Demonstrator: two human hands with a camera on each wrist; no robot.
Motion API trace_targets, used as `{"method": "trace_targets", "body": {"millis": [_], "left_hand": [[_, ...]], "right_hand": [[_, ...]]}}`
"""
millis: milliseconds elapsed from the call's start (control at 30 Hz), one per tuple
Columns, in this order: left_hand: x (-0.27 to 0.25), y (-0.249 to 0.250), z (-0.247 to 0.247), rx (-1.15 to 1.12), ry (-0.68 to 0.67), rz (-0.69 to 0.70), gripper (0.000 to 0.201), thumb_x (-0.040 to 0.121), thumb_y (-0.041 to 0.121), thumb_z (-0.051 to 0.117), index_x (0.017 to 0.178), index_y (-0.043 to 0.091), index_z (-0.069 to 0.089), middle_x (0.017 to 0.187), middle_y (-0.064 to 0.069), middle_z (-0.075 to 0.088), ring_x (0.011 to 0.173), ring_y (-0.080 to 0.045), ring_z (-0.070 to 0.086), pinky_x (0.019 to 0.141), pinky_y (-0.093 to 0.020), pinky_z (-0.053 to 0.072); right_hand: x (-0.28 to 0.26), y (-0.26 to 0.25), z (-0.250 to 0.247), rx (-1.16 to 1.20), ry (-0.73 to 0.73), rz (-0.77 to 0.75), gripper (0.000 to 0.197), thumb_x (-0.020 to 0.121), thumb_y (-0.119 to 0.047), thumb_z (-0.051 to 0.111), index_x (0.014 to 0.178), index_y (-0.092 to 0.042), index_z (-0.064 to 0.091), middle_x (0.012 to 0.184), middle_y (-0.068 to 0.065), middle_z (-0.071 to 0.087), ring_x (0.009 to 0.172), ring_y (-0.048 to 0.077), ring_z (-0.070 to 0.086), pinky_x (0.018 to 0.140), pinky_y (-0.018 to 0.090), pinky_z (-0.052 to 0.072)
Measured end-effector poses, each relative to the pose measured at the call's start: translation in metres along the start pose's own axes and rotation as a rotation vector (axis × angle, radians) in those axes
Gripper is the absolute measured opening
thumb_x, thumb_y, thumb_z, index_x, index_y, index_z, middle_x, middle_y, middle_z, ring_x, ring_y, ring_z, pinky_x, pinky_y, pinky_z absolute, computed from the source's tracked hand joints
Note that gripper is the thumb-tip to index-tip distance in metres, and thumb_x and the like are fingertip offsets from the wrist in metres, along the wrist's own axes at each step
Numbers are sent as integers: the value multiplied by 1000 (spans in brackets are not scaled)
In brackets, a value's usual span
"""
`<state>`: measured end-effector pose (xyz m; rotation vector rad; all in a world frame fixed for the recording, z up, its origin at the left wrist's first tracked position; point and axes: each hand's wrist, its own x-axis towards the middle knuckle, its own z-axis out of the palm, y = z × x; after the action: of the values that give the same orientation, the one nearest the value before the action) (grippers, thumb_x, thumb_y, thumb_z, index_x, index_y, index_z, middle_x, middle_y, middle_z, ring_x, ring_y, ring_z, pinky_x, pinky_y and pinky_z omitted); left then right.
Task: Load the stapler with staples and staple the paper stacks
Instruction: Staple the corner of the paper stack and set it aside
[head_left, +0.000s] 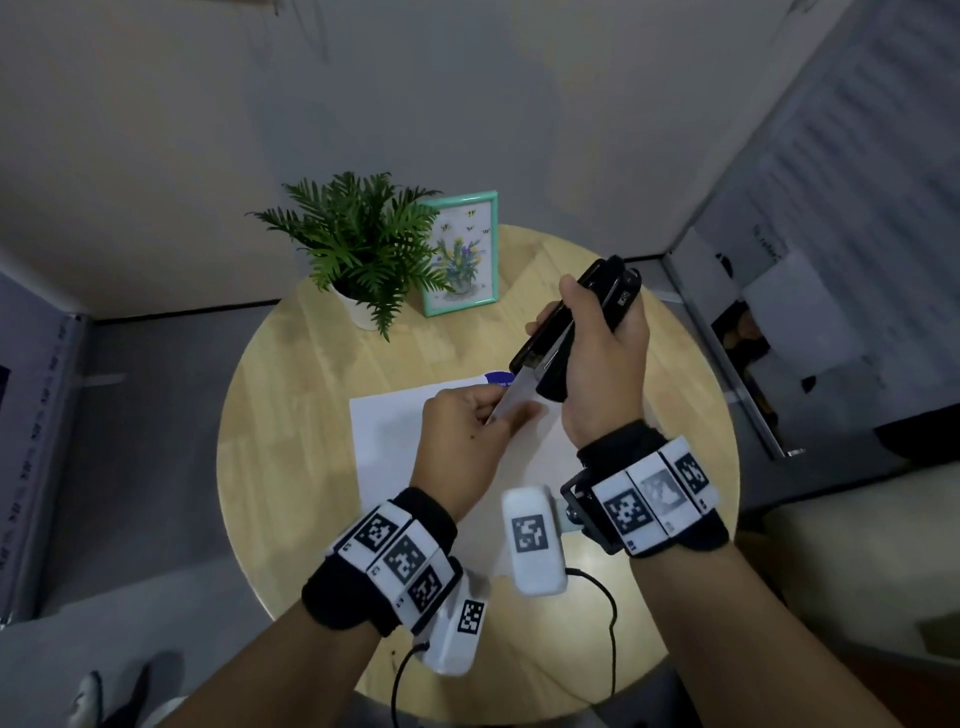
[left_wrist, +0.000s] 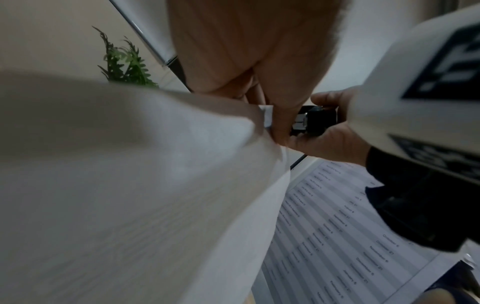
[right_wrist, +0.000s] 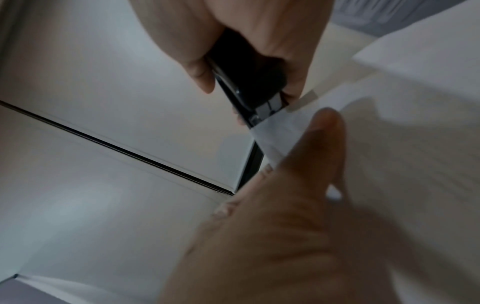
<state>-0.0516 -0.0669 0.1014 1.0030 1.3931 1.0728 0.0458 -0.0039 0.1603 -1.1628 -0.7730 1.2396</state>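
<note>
2 hands meet: right hand (head_left: 602, 364) grips stapler (head_left: 574, 327), left hand (head_left: 467, 431) pinches paper stack (head_left: 511, 402) corner inside it.

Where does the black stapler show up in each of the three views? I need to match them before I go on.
Head: stapler right of centre, lifted above the table, gripped by the right hand.
Left wrist: small and dark, right of centre, just past the left hand's fingers.
Right wrist: upper centre, under the gripping fingers.
Shared landmark: the white paper corner at the stapler's mouth.
</note>
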Motion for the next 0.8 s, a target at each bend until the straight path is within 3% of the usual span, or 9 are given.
{"method": "trace_targets", "body": {"millis": [233,467,700,800], "left_hand": [[-2,5,16,13,-5,-2,23,85,22,70,76,1,72,74,-24,70,59,-17,56,57,-31,44],[-3,2,25,-19,26,-15,47,77,36,73,76,-9,65,77,-37,62,59,-20,48,57,-33,40],[-5,6,25,3,25,-12,29,80,24,75,66,0,69,68,-30,64,56,-17,46,54,-31,38],[-5,8,25,34,9,13,27,80,23,74,56,13,68,56,-16,60,54,-15,45,53,-30,37]], "right_hand": [[-1,-2,-10,-60,54,20,10,89,-12,59,87,-12,49,61,11,53,52,24,55,53,29,50],[3,-3,-11,-123,126,-10,18,89,-20,63,80,-11,50,56,8,49,42,16,49,46,26,48],[5,-2,-12,-173,170,12,28,90,-25,62,70,-11,49,52,8,47,36,13,45,40,21,43],[5,-2,-12,-158,188,32,29,90,-24,62,68,-11,47,51,9,44,35,15,41,39,21,41]]}}
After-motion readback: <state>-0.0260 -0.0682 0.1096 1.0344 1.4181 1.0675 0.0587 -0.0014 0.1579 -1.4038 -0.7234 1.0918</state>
